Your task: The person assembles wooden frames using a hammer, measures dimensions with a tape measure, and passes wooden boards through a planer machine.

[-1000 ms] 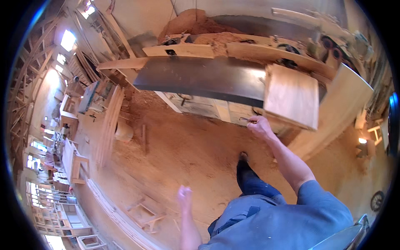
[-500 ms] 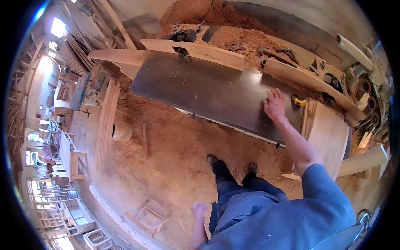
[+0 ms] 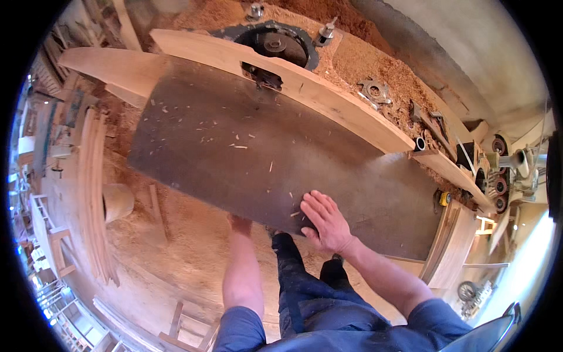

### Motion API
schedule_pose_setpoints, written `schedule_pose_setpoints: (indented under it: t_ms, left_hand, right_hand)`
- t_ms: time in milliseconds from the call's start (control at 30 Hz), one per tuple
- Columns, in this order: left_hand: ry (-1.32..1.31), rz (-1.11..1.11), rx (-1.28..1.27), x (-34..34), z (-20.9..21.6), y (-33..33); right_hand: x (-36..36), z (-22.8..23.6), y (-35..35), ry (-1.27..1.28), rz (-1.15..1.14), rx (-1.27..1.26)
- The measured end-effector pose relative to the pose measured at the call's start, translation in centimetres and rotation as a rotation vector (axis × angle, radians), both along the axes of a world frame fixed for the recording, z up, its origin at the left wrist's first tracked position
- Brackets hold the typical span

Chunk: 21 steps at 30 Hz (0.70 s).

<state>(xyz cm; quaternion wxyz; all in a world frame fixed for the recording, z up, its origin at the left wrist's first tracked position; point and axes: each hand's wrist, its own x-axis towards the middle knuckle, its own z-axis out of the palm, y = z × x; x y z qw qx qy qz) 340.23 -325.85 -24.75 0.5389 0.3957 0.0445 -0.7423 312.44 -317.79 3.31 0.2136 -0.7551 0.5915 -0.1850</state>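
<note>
Across the middle lies the dark metal machine table (image 3: 246, 152), flecked with wood chips. Along its far edge runs a long wooden fence board (image 3: 305, 88). Flat on the table's near edge rests the right hand (image 3: 325, 220), fingers spread, holding nothing. The left hand (image 3: 239, 222) reaches under that edge (its grip is hidden).

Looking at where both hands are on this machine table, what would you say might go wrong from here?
The right hand lies flat on the dark metal table, in line with the cutter opening in the wooden fence; sliding forward could bring it closer. The left hand grips the table's near edge, partly hidden. Sawdust underfoot may be slippery.
</note>
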Motion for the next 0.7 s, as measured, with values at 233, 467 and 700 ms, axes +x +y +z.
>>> schedule_pose_setpoints:
  t_ms: [233,467,700]
  left_hand:
    - [0.022,-0.057,-0.11,-0.7,-1.0,-3.3]
    - [-0.016,-0.06,-0.093,1.0,-0.9,-4.3]
    - [-0.014,-0.043,-0.103,1.6,-1.2,-4.7]
  right_hand:
    - [0.5,0.3,-1.2,0.099,-0.055,0.014]
    - [0.8,0.4,-2.0,0.124,-0.066,0.018]
    - [0.8,0.2,-1.9,0.122,-0.062,-0.003]
